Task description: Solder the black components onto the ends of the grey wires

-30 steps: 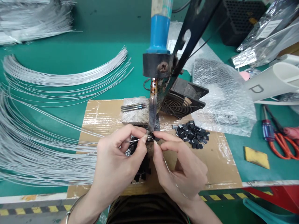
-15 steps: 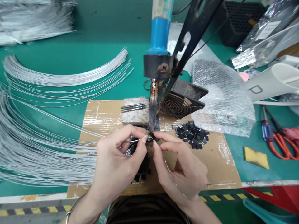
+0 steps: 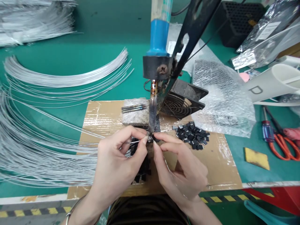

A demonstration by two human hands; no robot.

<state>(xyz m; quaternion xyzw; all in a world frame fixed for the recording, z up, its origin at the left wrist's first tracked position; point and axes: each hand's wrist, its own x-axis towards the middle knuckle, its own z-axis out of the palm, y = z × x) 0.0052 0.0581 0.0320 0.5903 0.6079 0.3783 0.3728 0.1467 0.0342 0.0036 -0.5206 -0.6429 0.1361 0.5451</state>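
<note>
Fingers of our left hand pinch a grey wire; our right hand pinches thin solder, seemingly steadying both near the soldering iron.

The location is a workshop, specifically an assembly bench for electrical soldering. A soldering iron is clamped upright in a black metal bracket, with a small fan tilted beside it. Bundles of cut wires and a pile of small black parts indicate repeated batch work. The green bench carries a protective cardboard sheet, a screwdriver, orange-handled scissors and bubble wrap. Yellow-and-black striped marking shows below the front edge.
</note>
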